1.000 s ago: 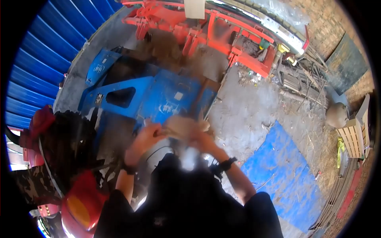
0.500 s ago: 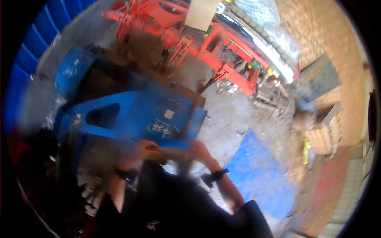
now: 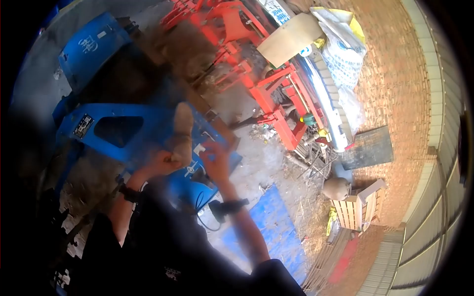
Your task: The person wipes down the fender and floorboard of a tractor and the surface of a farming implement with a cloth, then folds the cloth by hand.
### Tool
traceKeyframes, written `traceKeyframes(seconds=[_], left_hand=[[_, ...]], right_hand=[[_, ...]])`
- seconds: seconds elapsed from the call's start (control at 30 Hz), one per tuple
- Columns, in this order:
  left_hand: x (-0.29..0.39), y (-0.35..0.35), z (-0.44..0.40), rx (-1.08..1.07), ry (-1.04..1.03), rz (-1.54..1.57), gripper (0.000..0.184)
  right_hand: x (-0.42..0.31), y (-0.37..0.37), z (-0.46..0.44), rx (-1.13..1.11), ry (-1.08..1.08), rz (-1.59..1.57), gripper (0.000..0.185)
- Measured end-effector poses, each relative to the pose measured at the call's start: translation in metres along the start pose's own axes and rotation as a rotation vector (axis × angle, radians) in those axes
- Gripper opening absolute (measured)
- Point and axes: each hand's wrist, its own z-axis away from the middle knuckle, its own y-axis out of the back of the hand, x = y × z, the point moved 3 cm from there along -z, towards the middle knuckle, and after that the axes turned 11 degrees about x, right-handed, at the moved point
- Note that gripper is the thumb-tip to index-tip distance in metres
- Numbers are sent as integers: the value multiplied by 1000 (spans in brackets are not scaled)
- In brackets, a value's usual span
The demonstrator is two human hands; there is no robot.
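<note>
My left hand (image 3: 160,164) is closed around the lower end of a tan, elongated object (image 3: 183,129) with a rounded top. The object stands up over the blue metal machine (image 3: 163,116); its kind is too blurred to name. To the right of it, my right hand (image 3: 216,160) is raised over the machine's panel with bent fingers and a gap between thumb and forefinger. Nothing shows in this hand. Behind its fingertips is a pale sticker on the blue panel. A thin black cable (image 3: 201,212) loops below my right wrist.
Red metal frames (image 3: 276,98) stand ahead, a cardboard sheet (image 3: 291,39) on them. White sacks (image 3: 343,59) lean by the brick wall (image 3: 390,89). At the right are a wooden crate (image 3: 358,209) and a round pot (image 3: 336,188). A blue sheet (image 3: 276,227) covers part of the floor.
My view has swung to the right. Both hands have risen from the machine's near edge, and the tan object now stands up in my left hand.
</note>
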Motion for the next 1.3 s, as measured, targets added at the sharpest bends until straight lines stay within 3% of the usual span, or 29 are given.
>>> traceKeyframes(seconds=[0.07, 0.17, 0.37, 0.5, 0.6, 0.67, 0.7, 0.77, 0.9, 0.97, 1.0, 1.1, 1.17, 1.3], left_hand=[[-15, 6, -2, 43, 13, 248, 34], [3, 10, 12, 76, -82, 535, 31], [40, 28, 38, 143, -73, 310, 26], [27, 57, 22, 238, -109, 215, 35], [49, 64, 24, 257, -280, 234, 30], [60, 71, 26, 315, -332, 186, 32], [66, 71, 28, 316, -335, 179, 32], [75, 71, 32, 339, -385, 249, 34], [64, 70, 35, 285, -267, 217, 26], [63, 68, 45, 435, -483, 46, 18], [52, 68, 46, 425, -475, 44, 18], [17, 62, 49, 458, -336, -133, 15], [13, 57, 57, 604, -433, -94, 15], [14, 54, 56, 513, -486, -172, 13]], right_hand=[[27, -14, 27, -248, -238, -100, 37], [17, -27, 56, -270, -183, -128, 38], [26, -42, 70, -158, -187, 88, 30], [32, -27, 58, -90, -201, -29, 25], [12, -4, 33, 3, -124, 176, 20], [-4, 10, 18, 70, 289, 285, 17], [-10, 14, 14, 76, 291, 280, 17], [-34, 23, 7, 127, -25, 255, 16], [-23, 24, 21, 71, 1, 249, 18], [-18, 18, 37, -36, 35, 314, 17], [-17, 17, 47, -35, 22, 314, 17], [-13, 9, 80, -167, -90, 259, 16], [-13, 6, 97, -274, -131, 233, 16], [-10, 10, 113, -338, -286, 241, 17]])
